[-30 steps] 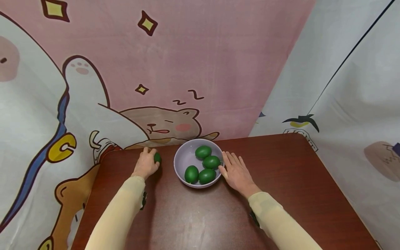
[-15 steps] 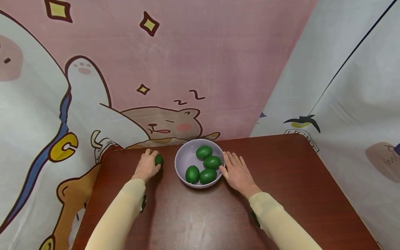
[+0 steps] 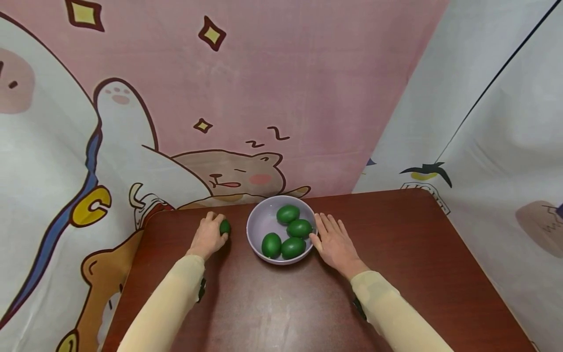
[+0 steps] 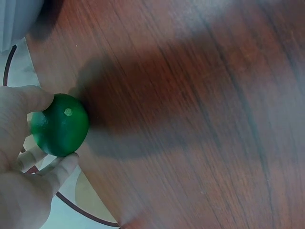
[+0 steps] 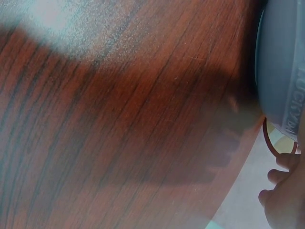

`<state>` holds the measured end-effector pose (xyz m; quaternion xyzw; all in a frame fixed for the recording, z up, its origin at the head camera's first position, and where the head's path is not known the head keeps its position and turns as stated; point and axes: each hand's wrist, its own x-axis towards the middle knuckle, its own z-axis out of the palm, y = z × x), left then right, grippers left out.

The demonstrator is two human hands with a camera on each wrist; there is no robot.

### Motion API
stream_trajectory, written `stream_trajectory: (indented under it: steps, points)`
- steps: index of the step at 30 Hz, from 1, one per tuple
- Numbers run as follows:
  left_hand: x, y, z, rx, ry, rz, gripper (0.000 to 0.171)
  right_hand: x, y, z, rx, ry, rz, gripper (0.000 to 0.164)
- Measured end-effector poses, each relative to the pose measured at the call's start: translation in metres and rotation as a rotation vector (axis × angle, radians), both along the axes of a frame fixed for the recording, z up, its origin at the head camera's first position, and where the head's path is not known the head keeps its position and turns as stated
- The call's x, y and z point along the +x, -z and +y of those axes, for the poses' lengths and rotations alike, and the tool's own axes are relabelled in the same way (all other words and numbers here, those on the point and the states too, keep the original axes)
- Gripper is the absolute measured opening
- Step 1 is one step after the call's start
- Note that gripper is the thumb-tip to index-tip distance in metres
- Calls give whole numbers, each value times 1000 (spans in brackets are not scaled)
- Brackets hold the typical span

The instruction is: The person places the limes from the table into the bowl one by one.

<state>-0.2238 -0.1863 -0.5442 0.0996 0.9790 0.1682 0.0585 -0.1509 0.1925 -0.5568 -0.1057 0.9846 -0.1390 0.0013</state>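
Note:
My left hand (image 3: 208,236) holds a green lime (image 3: 225,227) at the table's back left. In the left wrist view, the thumb and fingers are around the lime (image 4: 60,126), its small stem end showing; I cannot tell whether it touches the table. To its right stands a pale purple bowl (image 3: 259,220) with several green limes (image 3: 271,245) inside. My right hand (image 3: 336,247) is at the bowl's right side, fingers straight, the fingertips and thumb at its rim. The bowl's outer wall (image 5: 281,62) shows in the right wrist view, with that hand's fingers partly cut off.
Both hands are over a dark reddish-brown wooden table (image 3: 272,303), whose back edge lies just behind the bowl. A cloth with cartoon animals (image 3: 308,98) hangs behind and at the sides.
My left hand and the lime have shifted very slightly right and toward me. The bowl, its limes and my right hand stay in place; the view drifts a little.

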Motion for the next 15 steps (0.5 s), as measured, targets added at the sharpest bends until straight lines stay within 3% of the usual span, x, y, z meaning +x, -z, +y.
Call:
stream_trajectory:
  steps: [15]
  points:
    - [6,7,2,0,-16,11,57,0,2,1,6,-2,7,70]
